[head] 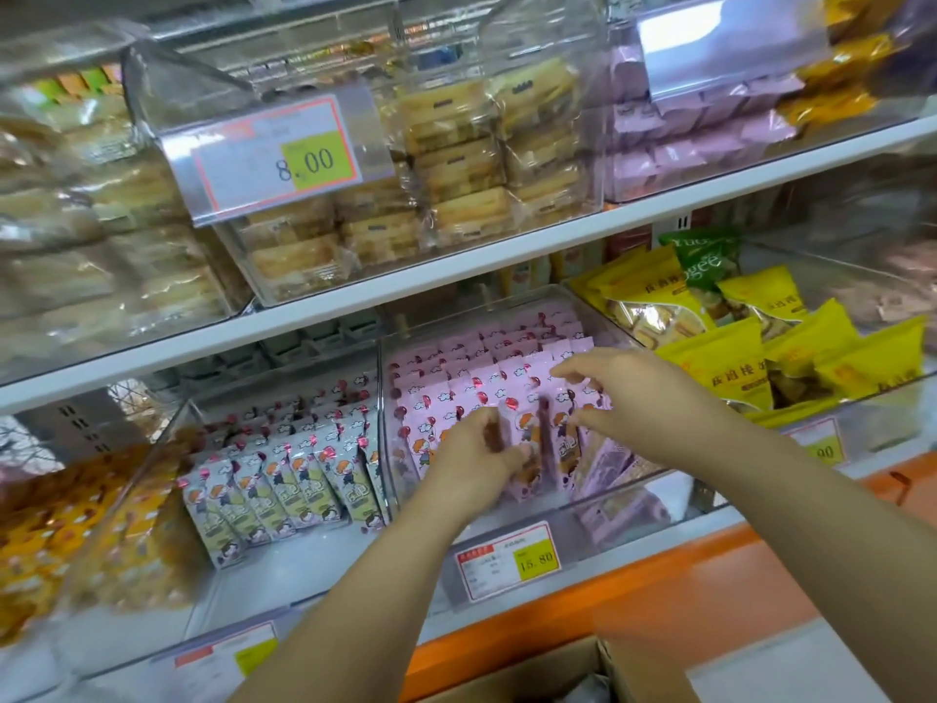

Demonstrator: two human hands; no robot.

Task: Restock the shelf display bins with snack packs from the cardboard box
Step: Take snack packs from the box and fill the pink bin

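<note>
Both my hands reach into the clear display bin (527, 509) on the lower shelf, which is packed with rows of pink snack packs (476, 378). My left hand (471, 464) grips a few upright pink packs at the bin's front, fingers curled round them. My right hand (623, 393) lies over the packs on the right side, fingers spread and touching their tops. The open cardboard box (563, 672) sits at the bottom edge, below my arms; its contents are mostly out of view.
A bin of pale green packs (284, 479) stands left of the pink bin, orange packs (76, 530) further left, yellow bags (735, 347) to the right. Bins of cakes fill the upper shelf (456, 266). Price tags (507, 558) hang on the bin fronts.
</note>
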